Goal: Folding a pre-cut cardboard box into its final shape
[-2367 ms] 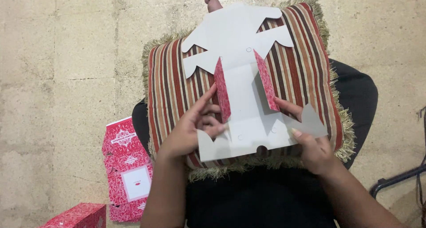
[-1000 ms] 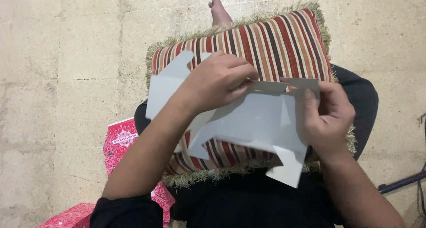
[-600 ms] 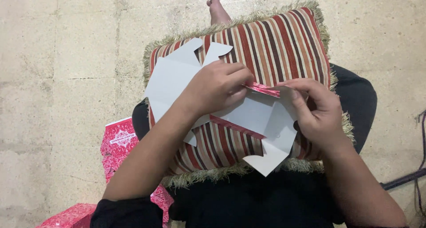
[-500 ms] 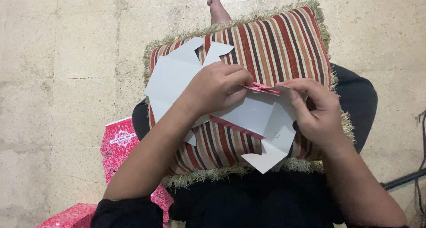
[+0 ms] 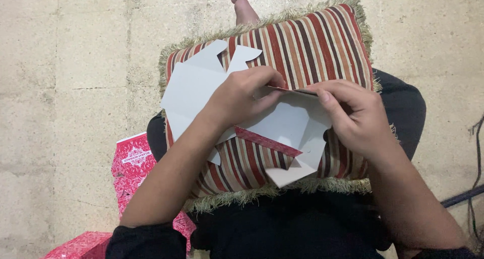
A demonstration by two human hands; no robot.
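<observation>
A flat cardboard box blank (image 5: 194, 85), grey-white on its inner face and red-patterned on the outer, lies on a striped cushion (image 5: 312, 47) on my lap. My left hand (image 5: 242, 98) presses on the middle of the blank and pinches a folded edge. Facing it, my right hand (image 5: 355, 118) grips the same fold at the right side. A red flap (image 5: 267, 141) stands folded up below my hands.
A stack of flat red patterned box blanks (image 5: 133, 160) lies on the stone floor at my left, and a folded red box (image 5: 80, 246) sits at the bottom left corner. My bare foot (image 5: 243, 7) shows beyond the cushion. A dark cable (image 5: 466, 193) runs at the right.
The blank lay spread open with two flaps upright; since then I turned it sideways and both hands have folded it along a crease, pressing the right part down.
</observation>
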